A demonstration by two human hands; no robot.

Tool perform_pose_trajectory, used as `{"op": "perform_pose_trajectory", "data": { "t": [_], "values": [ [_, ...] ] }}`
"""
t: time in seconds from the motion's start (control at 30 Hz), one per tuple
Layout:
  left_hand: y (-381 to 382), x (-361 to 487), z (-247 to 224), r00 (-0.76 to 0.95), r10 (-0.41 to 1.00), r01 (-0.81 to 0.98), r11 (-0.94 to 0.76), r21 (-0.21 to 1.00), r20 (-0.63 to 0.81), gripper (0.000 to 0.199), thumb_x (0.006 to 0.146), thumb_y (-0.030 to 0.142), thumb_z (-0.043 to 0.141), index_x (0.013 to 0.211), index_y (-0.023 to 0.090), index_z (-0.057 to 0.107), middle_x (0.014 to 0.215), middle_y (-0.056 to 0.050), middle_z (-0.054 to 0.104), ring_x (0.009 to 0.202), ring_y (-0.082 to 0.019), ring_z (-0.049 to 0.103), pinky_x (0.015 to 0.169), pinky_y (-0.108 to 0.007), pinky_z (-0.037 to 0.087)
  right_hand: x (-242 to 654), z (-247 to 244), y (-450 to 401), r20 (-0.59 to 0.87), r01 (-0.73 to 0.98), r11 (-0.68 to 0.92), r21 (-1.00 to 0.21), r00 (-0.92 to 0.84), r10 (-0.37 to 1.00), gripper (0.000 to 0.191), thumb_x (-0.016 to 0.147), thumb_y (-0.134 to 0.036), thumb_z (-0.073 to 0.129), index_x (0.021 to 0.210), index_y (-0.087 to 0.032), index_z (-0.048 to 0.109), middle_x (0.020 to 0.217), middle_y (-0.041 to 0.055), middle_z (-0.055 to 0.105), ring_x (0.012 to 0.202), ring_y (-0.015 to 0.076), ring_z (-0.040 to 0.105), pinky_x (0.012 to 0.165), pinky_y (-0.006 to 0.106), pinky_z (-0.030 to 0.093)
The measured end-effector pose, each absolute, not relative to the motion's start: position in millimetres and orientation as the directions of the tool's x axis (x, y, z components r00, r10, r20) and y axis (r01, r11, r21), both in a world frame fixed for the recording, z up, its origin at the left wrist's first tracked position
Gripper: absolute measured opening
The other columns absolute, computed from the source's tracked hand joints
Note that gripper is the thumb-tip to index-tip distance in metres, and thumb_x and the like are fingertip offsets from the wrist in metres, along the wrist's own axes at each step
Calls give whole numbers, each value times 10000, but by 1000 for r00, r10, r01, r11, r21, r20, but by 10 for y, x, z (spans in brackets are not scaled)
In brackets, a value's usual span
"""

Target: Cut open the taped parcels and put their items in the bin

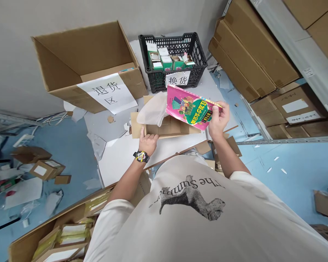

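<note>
A pink book [190, 109] with a green and yellow illustrated cover is gripped at its right end by my right hand [219, 118], thumb on the cover. It is tilted above the right part of an open cardboard box [168, 131]. My left hand [148, 141], with a watch [141, 156] on its wrist, holds the box's near left edge, fingers curled over it. From the box rises a translucent white packing sheet [154, 109], partly behind the book. The book hides part of the box's inside.
At the back left of the table [114, 156] stands a big open carton [84, 72] with a paper sign [109, 92]. A black crate [172, 78] holds several small green-and-white boxes [166, 62]. Shelves of cartons [248, 47] are at right; a carton of parcels [71, 236] is at lower left.
</note>
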State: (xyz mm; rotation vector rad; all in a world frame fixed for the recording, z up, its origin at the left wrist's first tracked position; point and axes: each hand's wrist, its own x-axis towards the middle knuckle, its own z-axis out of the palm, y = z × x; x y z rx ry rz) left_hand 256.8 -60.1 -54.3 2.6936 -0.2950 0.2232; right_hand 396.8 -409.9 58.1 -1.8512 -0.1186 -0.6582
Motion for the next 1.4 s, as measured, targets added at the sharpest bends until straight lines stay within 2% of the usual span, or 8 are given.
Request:
{"op": "perform_pose_trajectory", "data": {
  "t": [0.23,0.5,0.73,0.83,0.93,1.1,1.23,1.4],
  "values": [
    [-690,2524,-530,966,-202,-249,-901,356,165,339,979,50,591,918,257,852,720,-62,732,713,-272,683,1425,-753,296,4022,719,-4196,478,395,-318,-862,842,-250,488,1148,-737,628,1252,-277,755,1241,97,692,1292,326,744,1124,545,667],
    [-858,2512,-621,960,-277,-252,-919,305,-42,160,1050,208,678,1064,223,837,877,-116,836,880,-332,799,1375,-691,380,4096,715,-4137,519,440,-328,-836,828,-213,402,1142,-691,676,1200,-299,747,1138,49,688,1116,259,753,1055,466,668],
    [-824,2536,-624,938,-326,-270,-898,346,-114,256,1055,285,742,1283,207,830,1071,-143,881,1070,-358,833,1363,-627,432,4190,697,-4057,500,442,-285,-850,847,-180,423,1121,-713,698,1190,-296,727,1148,39,703,1108,254,743,1078,457,646],
    [-776,2540,-545,953,-294,-233,-865,445,-73,291,1061,316,743,1328,232,821,1201,-144,876,1162,-358,819,1264,-571,543,4252,776,-4033,516,458,-290,-840,840,-168,421,1123,-713,695,1194,-300,727,1152,35,708,1124,257,745,1100,462,639],
    [-727,2611,-384,987,-130,-161,-810,564,95,402,1100,347,698,1475,220,764,1426,-182,818,1348,-375,768,1203,-532,598,4290,904,-3977,507,454,-323,-830,857,-97,414,1131,-704,685,1185,-297,734,1145,45,730,1150,271,757,1109,472,643],
    [-656,3011,-54,923,171,-159,-647,746,345,885,986,436,875,1771,249,512,1786,-212,589,1589,-421,632,1317,-603,548,4281,1032,-3780,445,454,-327,-829,889,106,394,1120,-686,709,1134,-295,757,1100,53,788,1107,286,781,1098,482,664],
    [-571,3367,36,948,184,-177,-371,912,259,766,986,517,869,1653,245,606,1630,-184,728,1367,-343,793,1109,-486,694,4296,1015,-3648,418,462,-309,-831,886,198,375,1107,-674,733,1126,-301,760,1064,37,802,1034,265,782,1058,455,670],
    [-457,3465,-16,983,143,-98,-101,990,112,540,913,597,903,1239,174,814,1272,-160,883,1106,-307,854,950,-435,733,4324,990,-3608,421,463,-239,-854,883,207,357,1115,-663,726,1131,-307,755,1068,28,793,958,237,781,1008,435,678]
  ]
}}
